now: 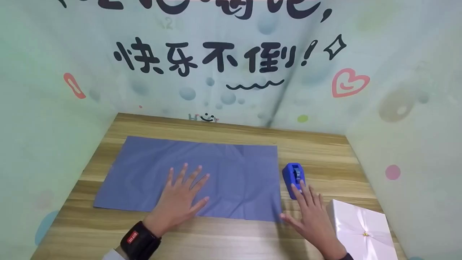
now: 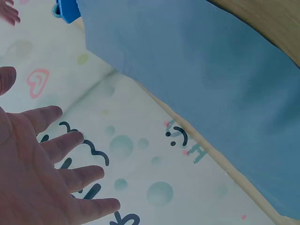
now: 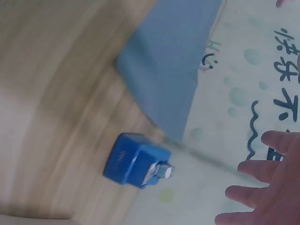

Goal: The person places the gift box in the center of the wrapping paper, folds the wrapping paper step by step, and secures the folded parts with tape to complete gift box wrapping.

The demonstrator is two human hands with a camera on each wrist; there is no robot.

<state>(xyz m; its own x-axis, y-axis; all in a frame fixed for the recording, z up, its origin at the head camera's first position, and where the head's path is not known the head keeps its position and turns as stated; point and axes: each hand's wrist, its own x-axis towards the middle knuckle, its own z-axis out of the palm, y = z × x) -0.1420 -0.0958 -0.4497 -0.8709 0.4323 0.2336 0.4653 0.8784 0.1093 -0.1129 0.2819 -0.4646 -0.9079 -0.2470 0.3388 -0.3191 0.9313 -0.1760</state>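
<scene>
Nearest the person, the left hand (image 1: 179, 202) lies flat with its fingers (image 1: 196, 177) straight and fanned apart, palm down on the near middle part of the blue paper sheet (image 1: 231, 173). The sheet runs out from under the fingertips toward the far wall and off to both sides, with the hand's heel at its near edge. In the left wrist view the same spread fingers (image 2: 70, 143) show, holding nothing, with the sheet (image 2: 211, 79) stretching beyond them.

The right hand (image 1: 312, 218) is also flat and loosely spread, gripping nothing. Its thumb reaches toward the sheet's near right corner, and its fingertips (image 1: 297, 187) are at the near end of the blue tape dispenser (image 1: 294, 177); whether they touch it cannot be told. In the blurred right wrist view the dispenser (image 3: 136, 161) sits apart from the straight fingers (image 3: 262, 171).

Just right of that hand lies a white gift box (image 1: 361, 225) on the wooden table (image 1: 325, 151). Farther back, the dispenser stands just beside the sheet's right edge. Behind everything rises a pale wall (image 1: 231, 65) with black lettering.
</scene>
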